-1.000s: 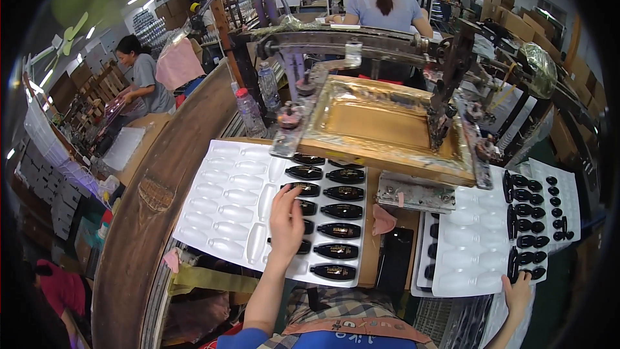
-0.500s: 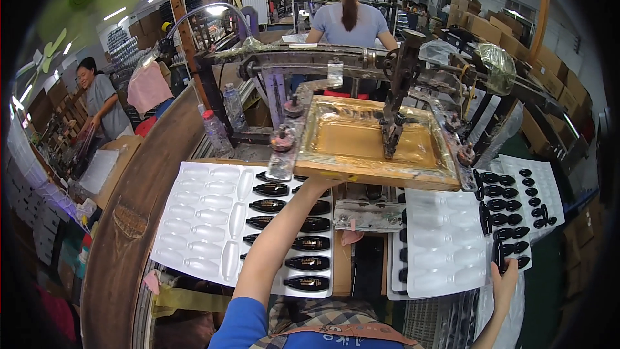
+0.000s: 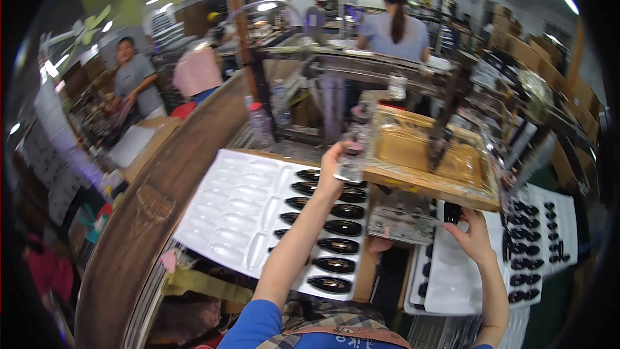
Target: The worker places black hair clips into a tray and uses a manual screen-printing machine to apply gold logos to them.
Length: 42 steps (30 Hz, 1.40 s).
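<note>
My left hand is raised at the left end of the screen-printing frame, its fingers closed round the metal bracket there. The tilted wooden frame has amber mesh. My right hand pinches a glossy black plastic piece between thumb and fingers, just below the frame's near right part. Beside that hand lies a metal printing bed, partly under the frame. A white moulded tray on the left has rows of black oval pieces along its right side, several with gold print.
At the right, a white tray and another with black pieces overlap. Capped bottles stand behind the left tray. A curved brown wooden surface runs along the left. Two co-workers are farther off; cartons fill the right background.
My left hand has moved from under the frame's near edge to its left bracket. My right hand has brought the black piece from the right tray to beside the printing bed. The view has shifted.
</note>
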### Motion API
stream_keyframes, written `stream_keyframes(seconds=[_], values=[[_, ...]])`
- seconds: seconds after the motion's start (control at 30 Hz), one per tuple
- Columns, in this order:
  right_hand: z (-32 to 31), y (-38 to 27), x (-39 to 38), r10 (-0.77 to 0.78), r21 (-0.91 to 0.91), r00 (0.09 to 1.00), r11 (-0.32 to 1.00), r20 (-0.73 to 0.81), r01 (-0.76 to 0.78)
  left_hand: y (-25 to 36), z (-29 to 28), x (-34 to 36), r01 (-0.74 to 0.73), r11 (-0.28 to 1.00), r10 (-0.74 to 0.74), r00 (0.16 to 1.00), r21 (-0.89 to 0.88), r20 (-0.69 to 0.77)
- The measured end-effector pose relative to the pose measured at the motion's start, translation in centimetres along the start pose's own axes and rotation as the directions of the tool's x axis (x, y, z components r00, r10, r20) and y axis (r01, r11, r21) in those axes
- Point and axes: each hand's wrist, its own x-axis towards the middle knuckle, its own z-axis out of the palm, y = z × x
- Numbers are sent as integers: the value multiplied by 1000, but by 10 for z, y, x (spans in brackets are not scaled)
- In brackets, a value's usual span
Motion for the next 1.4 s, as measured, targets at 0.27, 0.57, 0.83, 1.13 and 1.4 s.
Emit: stream_keyframes(seconds=[0.27, 0.57, 0.83, 1.13, 1.4], values=[[63, -26, 52, 11, -73, 999, 997, 30, -9, 47, -116, -143, 194, 980, -200, 907, -54, -370], [70, -22, 48, -174, -133, 984, 977, -30, 168, 69, -158, -240, 165, 986, -126, 743, -3, -658], [68, -22, 29, -88, -282, 996, 956, -12, 81, 70, -151, -238, 155, 988, -113, 764, 10, -636], [70, -18, 40, -232, -457, 973, 863, 15, 213, 40, -139, -253, 240, 968, -149, 776, 68, -613], [74, -19, 40, -170, -394, 985, 903, 32, 169, 27, -133, -271, 347, 604, 155, 832, 717, -533]])
